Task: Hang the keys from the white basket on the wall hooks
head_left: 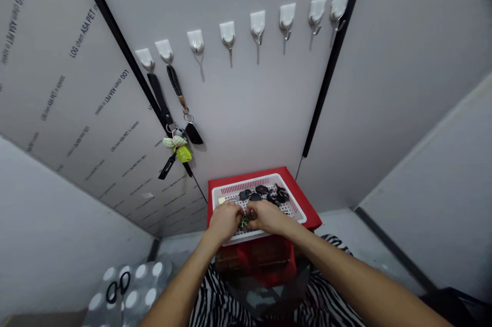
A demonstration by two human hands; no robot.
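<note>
Both of my hands are inside a white plastic basket (295, 208) with slotted sides. Between them sits a small green and dark tangled bunch (245, 222), too small to name exactly. My left hand (226, 219) has its fingers curled onto the bunch from the left. From the right, the closed fingers of my right hand (267, 215) meet it, and the knuckles hide part of it. Black car key fobs (262, 189) lie behind my hands in the basket. A dark bunch of keys (282, 195) rests at the basket's right end, and a pale yellow piece (222, 200) at its left.
The basket stands on a red box (313, 219) against a grey cabinet. White adhesive hooks (257, 22) run in a row above. The two leftmost carry a black strap with charms (159, 99) and a braided key fob (175, 81). Wrapped bottles (132, 299) stand lower left.
</note>
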